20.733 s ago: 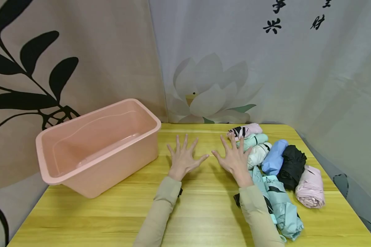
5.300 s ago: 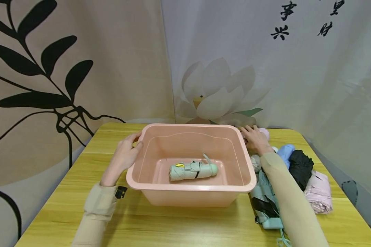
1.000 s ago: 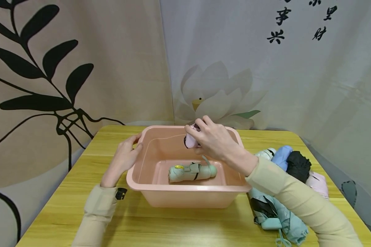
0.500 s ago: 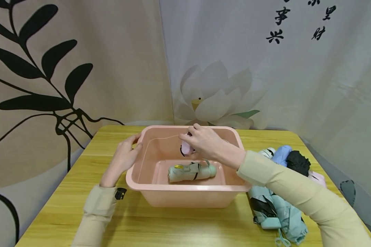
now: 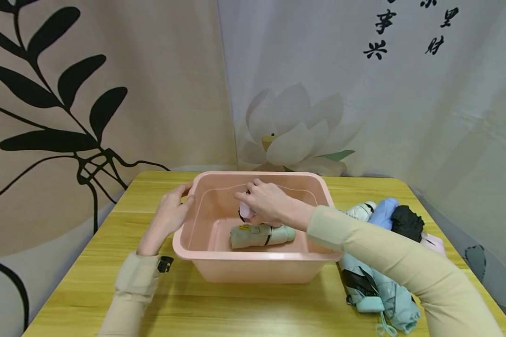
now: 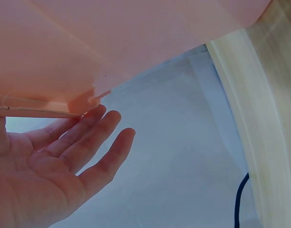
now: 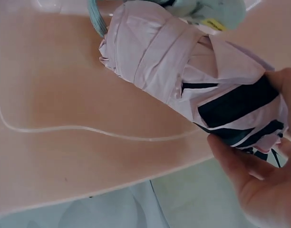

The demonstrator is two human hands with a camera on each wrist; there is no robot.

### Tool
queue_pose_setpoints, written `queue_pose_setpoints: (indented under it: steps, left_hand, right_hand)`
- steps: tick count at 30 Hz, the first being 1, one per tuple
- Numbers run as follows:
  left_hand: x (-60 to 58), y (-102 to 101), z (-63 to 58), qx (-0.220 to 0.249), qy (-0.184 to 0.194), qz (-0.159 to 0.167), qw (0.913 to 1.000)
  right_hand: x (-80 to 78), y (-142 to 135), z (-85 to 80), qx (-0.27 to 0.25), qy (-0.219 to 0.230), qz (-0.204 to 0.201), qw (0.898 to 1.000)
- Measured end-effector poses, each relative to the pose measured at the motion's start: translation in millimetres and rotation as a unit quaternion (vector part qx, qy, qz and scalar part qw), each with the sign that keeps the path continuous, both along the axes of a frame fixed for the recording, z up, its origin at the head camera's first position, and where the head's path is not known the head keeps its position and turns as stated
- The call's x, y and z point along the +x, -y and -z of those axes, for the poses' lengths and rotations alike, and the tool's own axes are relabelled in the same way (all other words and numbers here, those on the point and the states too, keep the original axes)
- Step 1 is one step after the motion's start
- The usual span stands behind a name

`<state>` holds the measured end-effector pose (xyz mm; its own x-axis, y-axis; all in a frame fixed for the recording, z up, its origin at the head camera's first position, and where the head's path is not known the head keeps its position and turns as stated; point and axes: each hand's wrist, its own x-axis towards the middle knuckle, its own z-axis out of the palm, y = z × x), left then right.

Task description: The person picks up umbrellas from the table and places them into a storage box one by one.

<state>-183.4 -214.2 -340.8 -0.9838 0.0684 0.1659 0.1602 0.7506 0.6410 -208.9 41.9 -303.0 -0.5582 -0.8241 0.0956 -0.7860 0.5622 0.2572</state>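
A pink plastic basin stands on the wooden table. My left hand holds its left rim, the thumb at the lip; in the left wrist view the fingers of the left hand reach under the rim, gently bent. Inside the basin, my right hand grips a folded pale pink umbrella by its black-striped end. From the head view most of that umbrella is hidden behind the hand. Below it, a folded mint-green umbrella with a yellow tag lies on the basin floor.
Right of the basin lie more folded umbrellas: a white one, a blue one, a black one, a pink one and light teal ones. The right sleeve passes over part of this group. A printed curtain hangs behind the table.
The right hand has brought the pink umbrella from the pile into the basin, lately moving left and lower. The basin, earlier at the left, stands in the middle; the left hand stays at its rim.
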Motion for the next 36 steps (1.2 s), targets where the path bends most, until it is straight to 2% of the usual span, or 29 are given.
queue_pose_setpoints:
  steps: [4,13,22,26,36]
  left_hand:
    - [-0.5,-1,0.1,0.003,0.006,-0.002,1.0000]
    - [-0.9,-1,-0.7,0.003,0.008,0.001,1.0000]
    - [-0.8,-1,-0.3,0.001,0.013,-0.002,0.9999]
    - [-0.5,-1,0.0,0.003,0.013,-0.002,0.9999]
    - [-0.4,-1,0.7,0.004,0.008,0.000,1.0000]
  right_hand:
    - [0.1,-1,6.8,0.008,-0.010,-0.003,1.000]
    - [-1.0,-2,16.7,0.002,-0.064,-0.049,0.997]
    - [-2.4,-2,19.5,0.017,-0.127,-0.096,0.987]
    - [-4.1,-2,18.9,0.013,-0.136,-0.109,0.985]
    - [-5.1,-2,16.8,0.019,-0.120,-0.128,0.984]
